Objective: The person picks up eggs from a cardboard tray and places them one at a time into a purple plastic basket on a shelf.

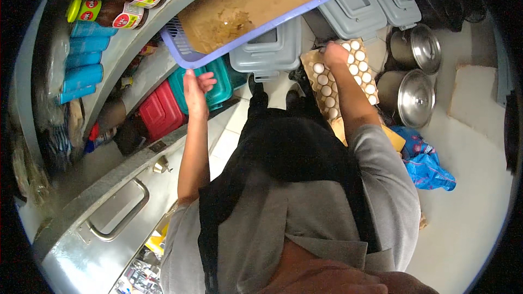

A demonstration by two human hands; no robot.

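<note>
At the lower edge of a purple plastic basket point(207, 61) with brown cardboard inside, my left hand point(197, 87) has its fingers apart and holds nothing that I can see. My right hand point(334, 54) is over the upper part of a cardboard tray point(311, 59) of several white eggs point(363, 67), its fingers curled closed; what is inside them is hidden. Under the basket sit a grey lidded bin point(266, 57), a teal bin point(217, 91) and a red bin point(162, 107).
Steel lidded pots point(414, 98) stand at the right near a blue patterned bag point(422, 169). Sauce bottles point(98, 16) and blue cans point(81, 79) line a shelf at the left, above a steel door point(71, 256) with a handle. More grey bins point(354, 8) are at the back.
</note>
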